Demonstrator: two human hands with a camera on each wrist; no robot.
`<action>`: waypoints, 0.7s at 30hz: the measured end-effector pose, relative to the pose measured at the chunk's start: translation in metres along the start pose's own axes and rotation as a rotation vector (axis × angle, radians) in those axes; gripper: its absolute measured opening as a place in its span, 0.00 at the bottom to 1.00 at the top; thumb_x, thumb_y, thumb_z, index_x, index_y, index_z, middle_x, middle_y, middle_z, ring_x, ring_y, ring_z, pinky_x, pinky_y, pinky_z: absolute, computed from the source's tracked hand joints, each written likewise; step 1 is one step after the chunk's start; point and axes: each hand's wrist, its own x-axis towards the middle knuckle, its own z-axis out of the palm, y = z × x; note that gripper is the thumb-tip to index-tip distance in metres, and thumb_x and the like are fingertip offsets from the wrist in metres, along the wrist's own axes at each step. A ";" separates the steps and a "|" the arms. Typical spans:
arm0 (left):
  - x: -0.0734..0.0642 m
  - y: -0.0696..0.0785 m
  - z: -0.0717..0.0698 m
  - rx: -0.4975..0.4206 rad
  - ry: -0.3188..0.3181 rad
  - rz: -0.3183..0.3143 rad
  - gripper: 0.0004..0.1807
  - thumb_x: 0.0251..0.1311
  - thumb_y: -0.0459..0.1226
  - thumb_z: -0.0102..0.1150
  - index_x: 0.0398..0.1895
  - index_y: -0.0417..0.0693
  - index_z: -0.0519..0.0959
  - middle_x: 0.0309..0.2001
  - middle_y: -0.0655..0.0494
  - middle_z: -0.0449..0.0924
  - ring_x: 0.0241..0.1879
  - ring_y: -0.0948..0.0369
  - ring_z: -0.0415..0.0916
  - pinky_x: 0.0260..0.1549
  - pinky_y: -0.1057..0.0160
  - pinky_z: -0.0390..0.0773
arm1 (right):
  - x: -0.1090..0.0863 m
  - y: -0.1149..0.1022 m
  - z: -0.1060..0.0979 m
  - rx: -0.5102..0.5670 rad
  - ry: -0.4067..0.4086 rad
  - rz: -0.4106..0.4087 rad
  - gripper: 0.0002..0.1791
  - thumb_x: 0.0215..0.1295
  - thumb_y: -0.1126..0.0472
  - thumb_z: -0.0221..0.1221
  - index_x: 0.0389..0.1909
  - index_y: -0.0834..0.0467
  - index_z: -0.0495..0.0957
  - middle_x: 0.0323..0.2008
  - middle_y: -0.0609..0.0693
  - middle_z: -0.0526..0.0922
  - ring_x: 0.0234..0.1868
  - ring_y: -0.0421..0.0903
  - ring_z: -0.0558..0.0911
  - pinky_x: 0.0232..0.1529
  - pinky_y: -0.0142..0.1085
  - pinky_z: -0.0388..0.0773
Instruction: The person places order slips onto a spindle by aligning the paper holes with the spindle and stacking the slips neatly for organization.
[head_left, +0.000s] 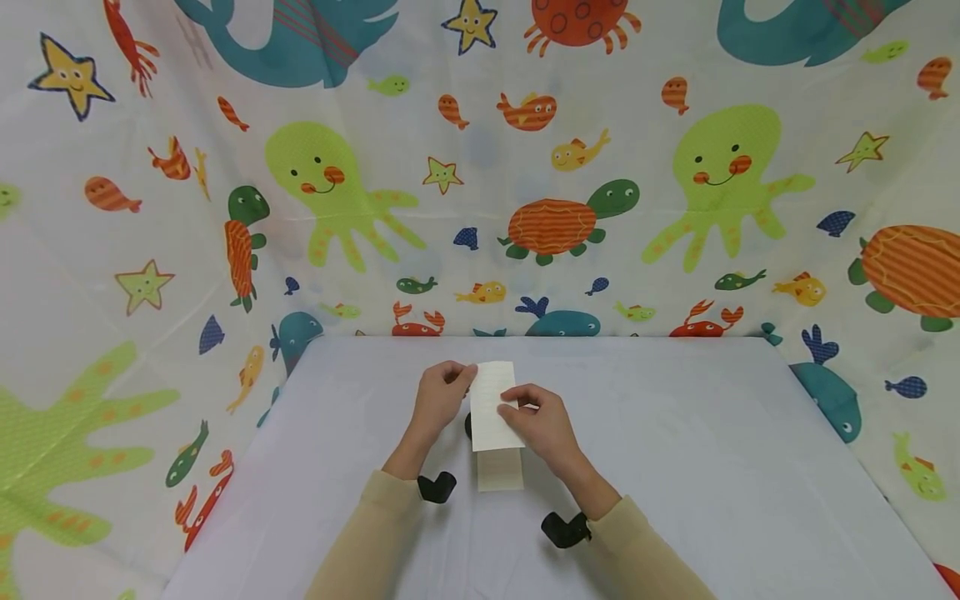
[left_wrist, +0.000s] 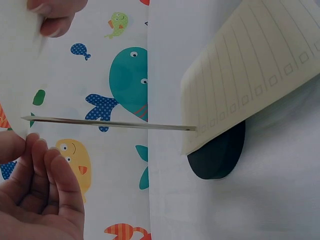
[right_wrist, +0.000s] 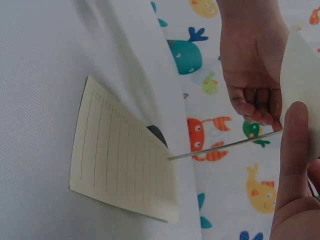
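Observation:
A pale lined paper (head_left: 495,421) hangs raised between both hands. My left hand (head_left: 441,392) pinches its far left edge between thumb and curled fingers. The right hand (head_left: 536,421) holds it near the right edge, thumb and index finger bent over its face. Below it lies a cream notepad (left_wrist: 250,75) with ruled lines and a row of small checkboxes, partly covered by the raised paper in the head view. In both wrist views a thin edge-on strip (left_wrist: 110,123) runs between the hands and the notepad. A rounded black object (left_wrist: 217,155) sits beneath the notepad, mostly hidden.
A white cloth covers the table (head_left: 675,458). Behind and along its sides hangs a curtain (head_left: 465,167) printed with sea animals. Black wrist cameras stick out at the left cuff (head_left: 393,486) and the right cuff (head_left: 611,515).

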 end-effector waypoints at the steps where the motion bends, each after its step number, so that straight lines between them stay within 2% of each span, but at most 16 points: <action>1: 0.000 0.000 0.000 0.000 0.002 0.002 0.16 0.71 0.49 0.60 0.43 0.46 0.84 0.34 0.52 0.79 0.36 0.56 0.75 0.35 0.61 0.76 | 0.000 0.001 0.000 0.004 -0.002 -0.002 0.10 0.64 0.59 0.69 0.44 0.56 0.86 0.45 0.52 0.82 0.41 0.48 0.78 0.40 0.34 0.77; 9: -0.002 0.002 0.000 0.015 0.025 0.026 0.15 0.70 0.47 0.61 0.41 0.44 0.85 0.32 0.52 0.79 0.34 0.56 0.75 0.33 0.61 0.75 | -0.001 0.005 0.001 0.034 -0.018 -0.033 0.10 0.64 0.60 0.69 0.45 0.57 0.85 0.46 0.53 0.81 0.40 0.48 0.79 0.40 0.34 0.78; 21: -0.002 0.003 0.000 0.018 0.030 0.012 0.15 0.71 0.48 0.60 0.42 0.45 0.85 0.34 0.53 0.80 0.36 0.56 0.75 0.35 0.61 0.77 | -0.003 -0.001 -0.001 0.035 0.005 0.000 0.10 0.64 0.61 0.69 0.45 0.55 0.86 0.47 0.51 0.82 0.43 0.50 0.77 0.43 0.37 0.78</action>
